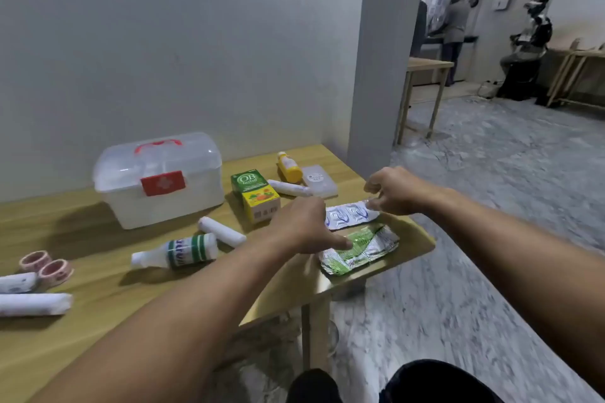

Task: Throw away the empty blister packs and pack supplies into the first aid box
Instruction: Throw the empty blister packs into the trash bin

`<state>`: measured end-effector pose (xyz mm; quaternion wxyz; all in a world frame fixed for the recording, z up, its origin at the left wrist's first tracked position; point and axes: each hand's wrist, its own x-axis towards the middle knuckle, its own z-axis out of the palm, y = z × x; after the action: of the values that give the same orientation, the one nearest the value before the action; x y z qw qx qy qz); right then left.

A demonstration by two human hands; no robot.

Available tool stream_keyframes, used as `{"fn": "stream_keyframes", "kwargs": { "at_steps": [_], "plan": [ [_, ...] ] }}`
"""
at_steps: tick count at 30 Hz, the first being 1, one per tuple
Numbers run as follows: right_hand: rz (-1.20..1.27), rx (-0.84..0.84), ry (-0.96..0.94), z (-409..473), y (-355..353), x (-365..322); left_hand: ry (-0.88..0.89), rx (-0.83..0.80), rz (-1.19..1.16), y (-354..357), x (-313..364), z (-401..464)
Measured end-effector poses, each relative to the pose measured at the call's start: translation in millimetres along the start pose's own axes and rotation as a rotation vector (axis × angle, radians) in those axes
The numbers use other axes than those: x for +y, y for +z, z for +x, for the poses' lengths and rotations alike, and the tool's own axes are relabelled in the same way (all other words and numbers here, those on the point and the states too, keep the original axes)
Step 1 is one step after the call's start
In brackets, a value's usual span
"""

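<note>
A white first aid box (pixel 157 180) with a red handle and red latch stands closed at the back left of the wooden table (pixel 108 314). Two blister packs lie near the table's right corner: a blue-and-white blister pack (pixel 347 215) and a crumpled green-and-silver blister pack (pixel 363 250). My left hand (pixel 302 227) hovers over them, thumb touching the green pack's left end. My right hand (pixel 391 191) pinches the right end of the blue-and-white pack.
Around the box lie a green-and-yellow medicine carton (pixel 257 196), a yellow bottle (pixel 288 167), a small white case (pixel 319 180), bandage rolls (pixel 222 232), a white bottle with green bands (pixel 183 252) and pink tape rolls (pixel 45 267). The table edge is just right of the packs. People stand far back right.
</note>
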<state>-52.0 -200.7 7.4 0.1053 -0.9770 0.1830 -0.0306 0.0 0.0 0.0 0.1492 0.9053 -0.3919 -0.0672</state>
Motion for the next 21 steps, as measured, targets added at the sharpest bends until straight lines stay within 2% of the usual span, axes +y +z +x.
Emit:
{"fn": "stream_keyframes", "kwargs": {
  "at_steps": [6, 12, 14, 17, 21],
  "plan": [
    [-0.036, -0.156, -0.024, 20.8, 13.8, -3.1, -0.049, -0.070, -0.006, 22.1, 5.8, 8.2],
    [-0.026, -0.153, -0.033, 36.1, 21.8, 1.1, -0.050, -0.052, -0.079, 28.8, 0.2, 15.5],
    [-0.023, -0.099, -0.014, 34.8, 19.8, 6.0, -0.054, -0.049, -0.104, 28.2, 0.7, 16.6],
    [0.048, 0.074, 0.031, 29.0, 10.9, 22.9, -0.034, 0.010, -0.141, 29.2, 4.4, 18.6],
    [0.172, 0.256, 0.182, -3.3, -14.0, 56.6, 0.016, 0.077, -0.246, 38.9, 24.8, 22.4]
  ]
}}
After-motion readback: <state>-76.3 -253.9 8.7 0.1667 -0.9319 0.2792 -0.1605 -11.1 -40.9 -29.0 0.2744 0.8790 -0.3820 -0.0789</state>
